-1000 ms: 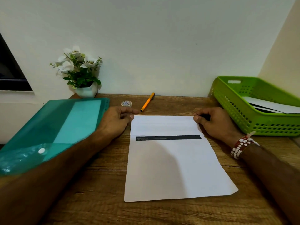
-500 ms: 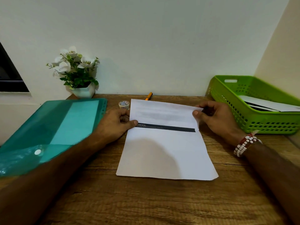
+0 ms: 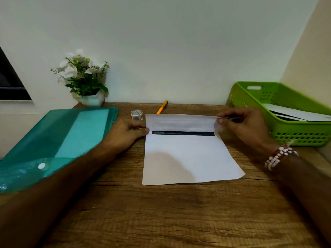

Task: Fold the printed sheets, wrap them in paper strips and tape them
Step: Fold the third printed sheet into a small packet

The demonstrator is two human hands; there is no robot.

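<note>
Wooden desk [image 3: 161, 212], brown grain, set against a plain white wall [image 3: 161, 42]. Item in work: one white printed sheet [image 3: 188, 158] with a dark band across it, at the centre of the desk. Its near part lies flat on the wood. Its far part is raised and turned toward the person as a flap standing above the band. Left hand [image 3: 125, 135]: at the sheet's left edge, level with the band, thumb on top of the paper, fingers curled behind the flap, gripping it. Right hand [image 3: 245, 126]: pinches the flap's right corner between thumb and forefinger, off the desk; red-and-white bead bracelet [image 3: 277, 156] on that wrist. Hands well apart, one at each side of the sheet. Change: one second ago the sheet lay wholly flat with a hand resting at each far corner; half a second ago the far edge had begun to lift; now the flap is turned further over. Orange pen [image 3: 162, 107]: behind the sheet, near the wall, its near end hidden by the flap, where a second ago it showed whole. Small roll of clear tape [image 3: 136, 114]: just beyond the left hand, beside the flap's left corner, place unchanged. Teal translucent plastic folder [image 3: 62, 140] with a white snap button: at left, partly beneath the left forearm. White pot of white flowers [image 3: 84, 81]: far left corner. Green perforated plastic basket [image 3: 250, 97]: at right, holding white papers [image 3: 295, 112].
</note>
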